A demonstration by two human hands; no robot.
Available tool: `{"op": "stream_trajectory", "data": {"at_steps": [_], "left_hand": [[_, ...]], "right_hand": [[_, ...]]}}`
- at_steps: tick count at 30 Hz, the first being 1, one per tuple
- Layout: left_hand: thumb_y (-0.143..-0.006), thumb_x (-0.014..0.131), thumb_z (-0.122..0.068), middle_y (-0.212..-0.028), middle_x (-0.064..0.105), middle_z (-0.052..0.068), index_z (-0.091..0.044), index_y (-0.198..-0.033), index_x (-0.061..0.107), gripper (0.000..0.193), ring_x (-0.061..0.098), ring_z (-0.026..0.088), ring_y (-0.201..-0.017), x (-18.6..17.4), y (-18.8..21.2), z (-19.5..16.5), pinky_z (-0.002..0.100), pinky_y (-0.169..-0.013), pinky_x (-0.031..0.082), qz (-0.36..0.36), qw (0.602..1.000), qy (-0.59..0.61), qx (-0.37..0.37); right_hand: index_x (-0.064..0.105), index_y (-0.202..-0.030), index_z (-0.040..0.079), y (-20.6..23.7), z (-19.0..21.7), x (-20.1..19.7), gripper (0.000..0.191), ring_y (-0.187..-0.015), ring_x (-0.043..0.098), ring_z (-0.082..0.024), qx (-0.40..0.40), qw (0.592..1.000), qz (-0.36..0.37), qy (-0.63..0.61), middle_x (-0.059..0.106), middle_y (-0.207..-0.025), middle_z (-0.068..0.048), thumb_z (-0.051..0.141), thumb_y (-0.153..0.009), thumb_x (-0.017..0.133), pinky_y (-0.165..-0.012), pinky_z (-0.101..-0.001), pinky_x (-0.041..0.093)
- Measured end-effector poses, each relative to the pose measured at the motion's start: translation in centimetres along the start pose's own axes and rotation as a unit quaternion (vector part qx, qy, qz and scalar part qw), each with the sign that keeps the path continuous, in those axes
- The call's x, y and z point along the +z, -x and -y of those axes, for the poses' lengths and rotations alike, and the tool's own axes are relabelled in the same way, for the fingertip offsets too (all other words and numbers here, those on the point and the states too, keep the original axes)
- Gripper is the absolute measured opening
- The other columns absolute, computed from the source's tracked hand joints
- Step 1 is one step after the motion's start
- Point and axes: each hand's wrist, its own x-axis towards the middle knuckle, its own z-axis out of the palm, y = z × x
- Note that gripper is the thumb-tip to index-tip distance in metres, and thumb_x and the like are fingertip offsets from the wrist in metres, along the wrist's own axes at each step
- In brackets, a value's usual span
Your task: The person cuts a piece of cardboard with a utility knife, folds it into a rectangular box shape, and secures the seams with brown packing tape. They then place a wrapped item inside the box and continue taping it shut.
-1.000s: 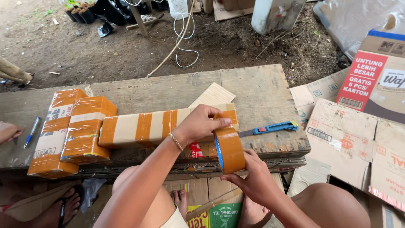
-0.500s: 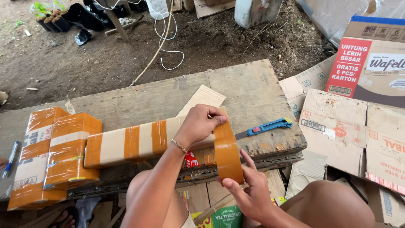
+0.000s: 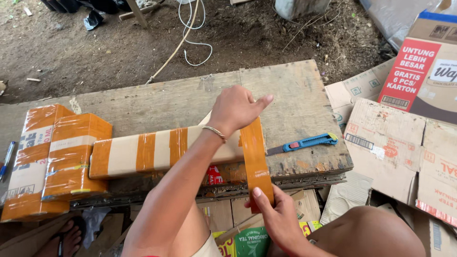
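A long cardboard package [image 3: 157,152] banded with orange-brown tape lies across the wooden bench [image 3: 285,95]. My left hand [image 3: 235,109] presses down on the package's right end, fingers spread over a fresh strip of tape [image 3: 254,157]. The strip runs from under that hand down over the bench's front edge. Below the edge, my right hand [image 3: 276,216] pinches the lower end of the strip, thumb on top; any tape roll there is hidden.
Two taped cardboard parcels [image 3: 57,157] sit at the bench's left end, a pen [image 3: 7,159] beside them. A blue utility knife [image 3: 304,143] lies on the bench to the right. Flattened cartons [image 3: 404,143] pile up on the right. Dirt ground and a white cable [image 3: 190,33] lie beyond.
My right hand has pulled the tape farther down past the bench edge. My left hand has shifted up onto the package top and flattened over the strip.
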Motion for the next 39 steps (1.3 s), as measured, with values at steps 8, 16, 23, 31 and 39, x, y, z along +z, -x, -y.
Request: {"op": "stream_trajectory", "data": {"at_steps": [8, 16, 23, 31, 39], "left_hand": [[-0.096, 0.058, -0.064, -0.067, 0.066, 0.015, -0.004, -0.066, 0.064, 0.067, 0.064, 0.026, -0.050, 6.2, 0.3, -0.8, 0.037, -0.041, 0.050, -0.342, 0.928, -0.077, 0.128], [-0.096, 0.058, -0.057, -0.071, 0.069, 0.014, -0.004, -0.068, 0.068, 0.061, 0.068, 0.029, -0.054, 7.9, 0.0, -0.2, 0.040, -0.047, 0.053, -0.344, 0.930, -0.092, 0.092], [-0.095, 0.059, -0.058, -0.071, 0.070, 0.015, -0.004, -0.069, 0.068, 0.061, 0.070, 0.030, -0.058, 7.9, -0.3, -0.1, 0.042, -0.050, 0.054, -0.314, 0.944, -0.081, 0.067], [-0.093, 0.059, -0.061, -0.073, 0.071, 0.017, -0.004, -0.067, 0.069, 0.063, 0.072, 0.032, -0.061, 7.1, -0.3, -0.3, 0.044, -0.051, 0.055, -0.274, 0.958, -0.075, 0.051], [-0.086, 0.058, -0.077, -0.056, 0.064, 0.016, 0.000, -0.059, 0.065, 0.082, 0.067, 0.025, -0.052, 6.5, -3.7, 2.1, 0.037, -0.049, 0.052, -0.026, 0.998, 0.001, -0.056]], "right_hand": [[0.070, -0.102, 0.000, 0.7, 2.0, -0.6, 0.035, -0.070, 0.068, -0.013, 0.010, 0.999, -0.006, -0.049, 0.076, -0.078, -0.010, 0.033, -0.098, 0.058, -0.069, -0.0310, 0.057], [0.071, -0.100, -0.001, 0.3, 2.4, -1.4, 0.036, -0.069, 0.068, -0.012, 0.007, 1.000, -0.011, -0.024, 0.076, -0.076, -0.009, 0.033, -0.098, 0.062, -0.068, -0.0300, 0.056], [0.072, -0.101, 0.000, 0.2, 2.3, -1.4, 0.034, -0.070, 0.070, -0.013, 0.005, 0.999, -0.021, -0.028, 0.075, -0.078, -0.008, 0.033, -0.096, 0.062, -0.066, -0.0301, 0.057], [0.072, -0.102, 0.001, -0.1, 1.9, -1.1, 0.035, -0.070, 0.070, -0.012, 0.004, 1.000, -0.027, 0.004, 0.076, -0.078, -0.008, 0.034, -0.096, 0.062, -0.067, -0.0300, 0.058], [0.072, -0.102, 0.001, 0.0, 1.5, -1.3, 0.035, -0.069, 0.070, -0.014, 0.025, 0.999, -0.023, -0.018, 0.074, -0.076, -0.008, 0.034, -0.096, 0.062, -0.067, -0.0313, 0.058]]}}
